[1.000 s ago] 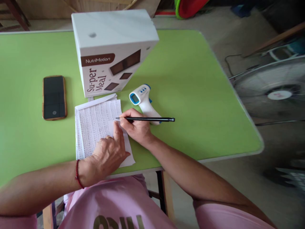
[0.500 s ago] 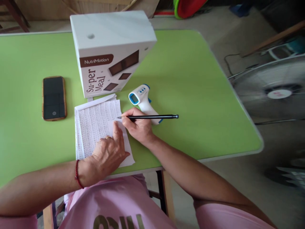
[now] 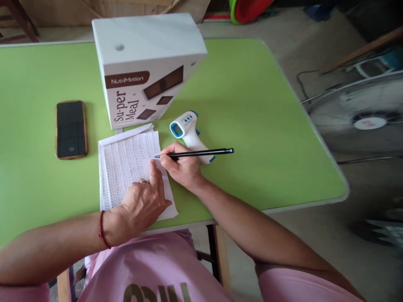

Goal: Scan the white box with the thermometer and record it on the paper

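Note:
A sheet of paper (image 3: 126, 167) covered with rows of handwriting lies on top of other sheets near the table's front edge. My left hand (image 3: 146, 199) rests on its lower right part, index finger stretched out and thumb apart. In my right hand (image 3: 184, 167) is a slim black pen (image 3: 208, 152), pinched between the fingers, with its tip at the paper's right side just above my left fingertip. Right behind that hand lies a white and blue infrared thermometer (image 3: 190, 132), partly hidden by the hand and pen.
A tall white NutriMotion box (image 3: 151, 71) stands behind the paper on the green table (image 3: 252, 126). A phone (image 3: 71, 130) in a brown case lies to the left. Beyond the table's right edge is a fan (image 3: 370, 122).
The pen's back end has tilted slightly, away from me, while its tip stays at nearly the same spot. My left hand and the paper have not visibly moved.

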Tool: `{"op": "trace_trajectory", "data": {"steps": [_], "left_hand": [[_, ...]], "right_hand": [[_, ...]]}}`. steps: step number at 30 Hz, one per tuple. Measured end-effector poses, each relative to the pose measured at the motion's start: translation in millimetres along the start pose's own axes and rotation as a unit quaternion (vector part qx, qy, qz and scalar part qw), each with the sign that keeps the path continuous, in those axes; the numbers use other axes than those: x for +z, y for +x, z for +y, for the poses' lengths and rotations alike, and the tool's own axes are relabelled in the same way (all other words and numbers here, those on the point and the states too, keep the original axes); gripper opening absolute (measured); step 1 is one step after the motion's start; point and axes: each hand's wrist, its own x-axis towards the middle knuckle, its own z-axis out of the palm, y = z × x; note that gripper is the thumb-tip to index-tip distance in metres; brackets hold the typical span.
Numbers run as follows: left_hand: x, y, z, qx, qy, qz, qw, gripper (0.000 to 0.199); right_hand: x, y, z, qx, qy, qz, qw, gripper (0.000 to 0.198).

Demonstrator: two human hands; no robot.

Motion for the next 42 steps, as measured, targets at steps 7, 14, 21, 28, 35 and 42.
{"op": "trace_trajectory", "data": {"steps": [7, 14, 21, 28, 35, 42], "left_hand": [[-1, 0, -1, 0.003, -0.007, -0.007, 1.0, 0.066], [0, 1, 0, 0.0, -0.012, 0.003, 1.0, 0.067], [1, 0, 0, -0.001, -0.021, -0.003, 1.0, 0.067], [-1, 1, -1, 0.002, -0.024, -0.016, 1.0, 0.068], [-2, 1, -1, -0.011, -0.05, -0.013, 0.999, 0.068], [1, 1, -4, -0.004, -0.036, 0.032, 0.999, 0.06]], "right_hand": [[1, 0, -1, -0.004, 0.005, 0.017, 1.0, 0.01], [2, -2, 1, 0.017, -0.006, 0.001, 1.0, 0.01], [1, -1, 2, 0.006, 0.002, 0.003, 1.0, 0.01], [1, -1, 1, -0.009, -0.008, 0.024, 1.0, 0.011], [-5, 5, -5, -0.081, -0.075, 0.091, 0.99, 0.006], [-10, 15, 7, -0.109, -0.114, 0.067, 0.985, 0.022]]}}
